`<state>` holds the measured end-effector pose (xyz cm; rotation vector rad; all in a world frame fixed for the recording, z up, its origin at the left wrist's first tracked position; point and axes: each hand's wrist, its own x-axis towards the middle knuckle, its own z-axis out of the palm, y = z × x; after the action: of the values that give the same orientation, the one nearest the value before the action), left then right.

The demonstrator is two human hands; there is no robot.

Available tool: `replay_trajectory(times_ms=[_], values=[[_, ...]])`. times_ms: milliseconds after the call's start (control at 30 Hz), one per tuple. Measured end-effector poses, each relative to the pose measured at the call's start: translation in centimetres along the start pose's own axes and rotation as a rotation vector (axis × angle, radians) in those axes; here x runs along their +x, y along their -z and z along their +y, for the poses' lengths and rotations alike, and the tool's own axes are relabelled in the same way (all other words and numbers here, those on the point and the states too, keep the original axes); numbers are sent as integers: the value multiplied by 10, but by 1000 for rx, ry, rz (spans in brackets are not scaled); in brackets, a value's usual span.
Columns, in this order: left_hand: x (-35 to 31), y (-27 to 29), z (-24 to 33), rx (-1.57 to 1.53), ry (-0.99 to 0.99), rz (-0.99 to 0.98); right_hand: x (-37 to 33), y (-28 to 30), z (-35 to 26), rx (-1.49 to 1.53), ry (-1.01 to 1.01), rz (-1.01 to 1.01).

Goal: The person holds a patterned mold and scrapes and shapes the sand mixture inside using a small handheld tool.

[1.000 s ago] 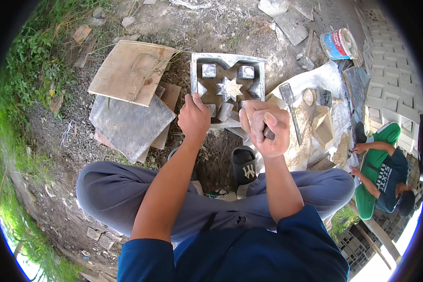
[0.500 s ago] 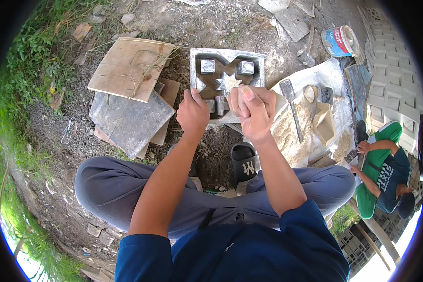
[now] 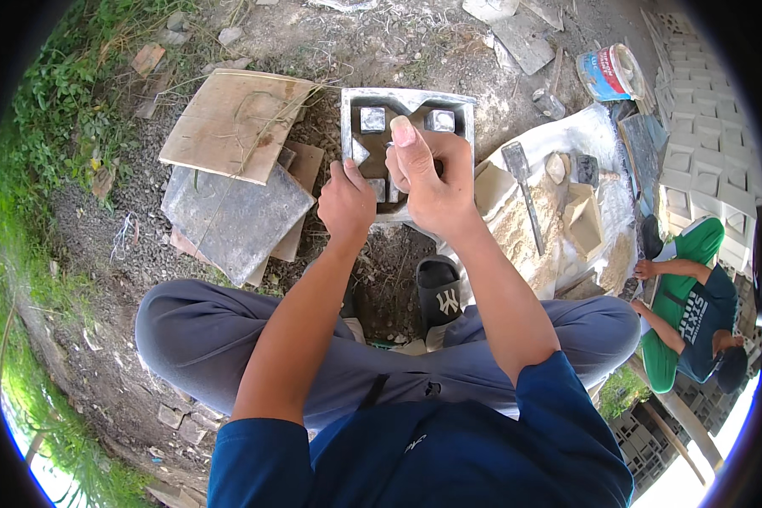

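Note:
A square grey metal mold (image 3: 346, 127) with raised cube-shaped blocks inside lies on the ground in front of me. The fingers of my left hand (image 3: 347, 203) are curled over its left near rim. Above the mold's right half is my right hand (image 3: 438, 178), closed in a fist with the thumb pointing up and away. Whatever the fist may hold is hidden, and it covers the middle of the mold. Right of the mold, a flat-bladed tool (image 3: 529, 203) rests across a heap of pale sandy powder (image 3: 516, 241).
A white sack (image 3: 605, 127) under the powder also bears a box-like scoop (image 3: 582, 222). Plywood (image 3: 229, 118) lies over a grey slab (image 3: 224, 207) at left. A paint bucket (image 3: 610, 72) stands at the far right. Patterned blocks (image 3: 707, 144) are stacked beyond; another person (image 3: 694, 313) sits at right.
My right fist has shifted slightly left and its thumb has straightened upward; it now hides the star-shaped centre of the mold. My left hand stays on the rim.

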<state>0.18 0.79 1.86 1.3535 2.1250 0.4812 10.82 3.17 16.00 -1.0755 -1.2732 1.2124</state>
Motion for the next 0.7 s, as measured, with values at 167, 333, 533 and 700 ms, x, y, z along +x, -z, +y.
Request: replay_trajectory(times_ms=[167,333,533,700], values=[[1,-1,5,-24,-30,13,-16,8,0,136,99,117],[3,4,-1,-19,60,11,-18,10,-2,121,37,104],[5,4,-3,21,18,14,-16,5,-9,8,33,21],[-2,2,0,-4,51,-20,-24,13,2,-3,72,29]])
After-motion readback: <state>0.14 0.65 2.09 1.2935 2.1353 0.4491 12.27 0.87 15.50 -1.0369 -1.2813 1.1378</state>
